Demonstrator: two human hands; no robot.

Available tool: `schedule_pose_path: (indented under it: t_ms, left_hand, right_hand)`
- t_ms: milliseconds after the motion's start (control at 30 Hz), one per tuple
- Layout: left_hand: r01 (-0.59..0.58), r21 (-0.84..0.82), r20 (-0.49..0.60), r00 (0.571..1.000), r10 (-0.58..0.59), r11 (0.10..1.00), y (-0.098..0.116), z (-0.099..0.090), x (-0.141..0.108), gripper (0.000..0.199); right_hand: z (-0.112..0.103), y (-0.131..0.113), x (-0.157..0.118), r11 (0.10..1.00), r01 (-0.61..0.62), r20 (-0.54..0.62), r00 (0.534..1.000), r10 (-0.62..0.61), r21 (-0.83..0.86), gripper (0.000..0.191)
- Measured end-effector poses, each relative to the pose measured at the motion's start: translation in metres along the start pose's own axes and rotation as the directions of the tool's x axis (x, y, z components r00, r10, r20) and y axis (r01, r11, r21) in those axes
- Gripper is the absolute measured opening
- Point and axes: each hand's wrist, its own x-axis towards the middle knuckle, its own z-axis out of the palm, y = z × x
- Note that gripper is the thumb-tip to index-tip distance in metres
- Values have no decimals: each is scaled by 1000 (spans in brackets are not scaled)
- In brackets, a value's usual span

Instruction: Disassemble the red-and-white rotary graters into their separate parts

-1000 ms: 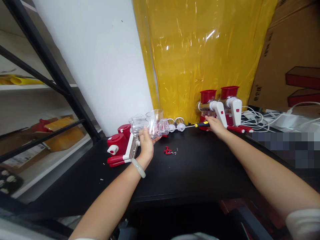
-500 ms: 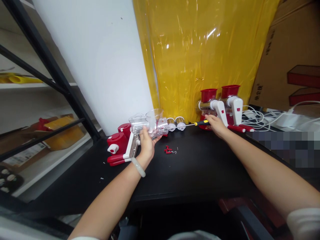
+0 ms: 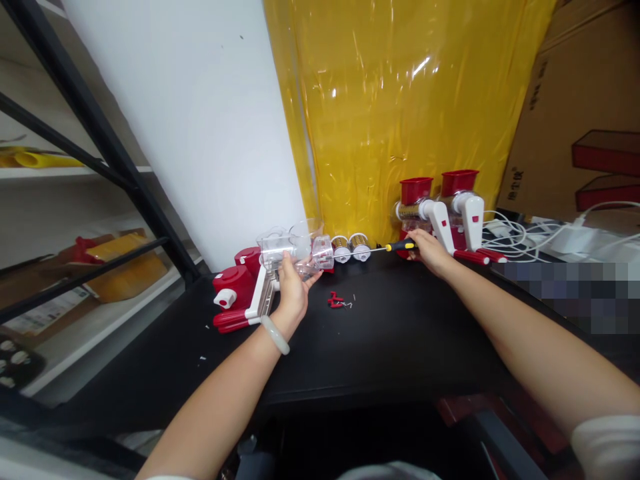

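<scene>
A clear plastic housing [image 3: 280, 252] lies sideways in my left hand [image 3: 294, 290], whose fingers are wrapped round its underside. My right hand [image 3: 429, 252] grips the yellow and black handle of a screwdriver [image 3: 400, 246]. The long shaft points left, and its tip reaches the open round end of the housing; the exact contact point is too small to make out. Just behind the shaft stand two metal grater drums [image 3: 359, 247] with white ends. Small red parts [image 3: 336, 300] and tiny screws lie on the black table [image 3: 380, 340] below the housing.
Red bases with white arms [image 3: 235, 287] stand left of my left hand. Two assembled red and white graters [image 3: 463, 207] stand behind my right hand. White cables [image 3: 520, 233], a cardboard box [image 3: 575, 87] and a shelf rack [image 3: 115, 133] flank the table.
The housing has tilted slightly in my left hand. The screwdriver and my right hand have shifted very slightly left and up; the grip of both hands is the same.
</scene>
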Motion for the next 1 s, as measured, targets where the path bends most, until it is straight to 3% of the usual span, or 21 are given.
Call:
schedule_pose_path:
  t_ms: [167, 300, 600, 767, 1000]
  left_hand:
    - [-48, 22, -31, 998, 48, 999, -1, 1, 0, 39]
    - [-64, 41, -13, 998, 65, 997, -4, 1, 0, 38]
    - [-24, 31, -22, 999, 25, 999, -3, 0, 0, 37]
    - [4, 26, -29, 1000, -3, 1000, -2, 0, 0, 39]
    - [12, 20, -31, 999, -12, 1000, -2, 0, -1, 36]
  right_hand:
    - [-3, 2, 2, 985, -70, 3, 997, 72, -155, 53]
    - [-4, 0, 0, 970, -58, -63, 997, 44, -236, 46]
    - [-4, 4, 2, 995, 78, -72, 994, -82, -57, 43]
    - [-1, -3, 0, 997, 46, -100, 994, -39, 68, 34]
    - [1, -18, -11, 965, 73, -28, 997, -68, 253, 18]
